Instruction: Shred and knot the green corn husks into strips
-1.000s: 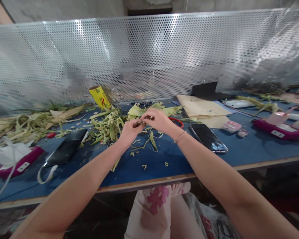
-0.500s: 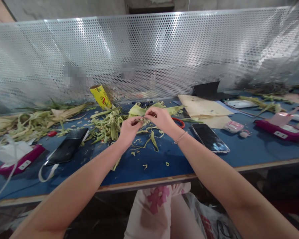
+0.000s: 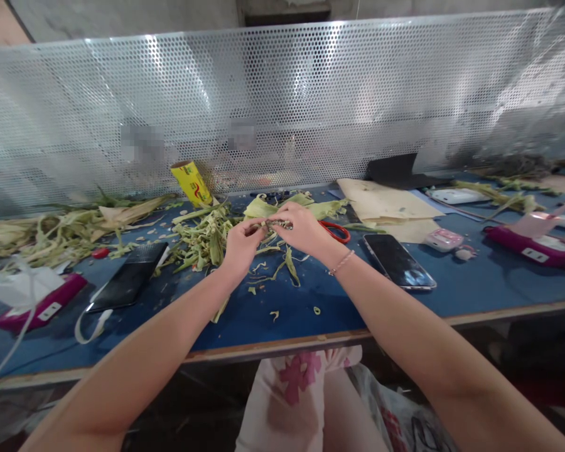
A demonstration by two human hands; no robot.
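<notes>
Head view: the left hand point(image 3: 242, 246) and right hand point(image 3: 305, 231) meet above the blue bench point(image 3: 292, 329), each grip pinched narrow on a small plant scrap point(image 3: 277, 223) between them. Just left lies a pale-green heap point(image 3: 206, 237); just right, a red loop point(image 3: 347, 235). Farther right, nearer, rests a phone point(image 3: 398, 262); far left, a yellow tube point(image 3: 191, 184) tilts.

Your left hand point(image 3: 241, 246) and right hand point(image 3: 304, 231) pinch a small piece point(image 3: 272, 224) over the blue table point(image 3: 301, 320). A green heap point(image 3: 204, 237) lies beside your left hand, and a phone point(image 3: 398, 260) near your right forearm point(image 3: 388, 307).
</notes>
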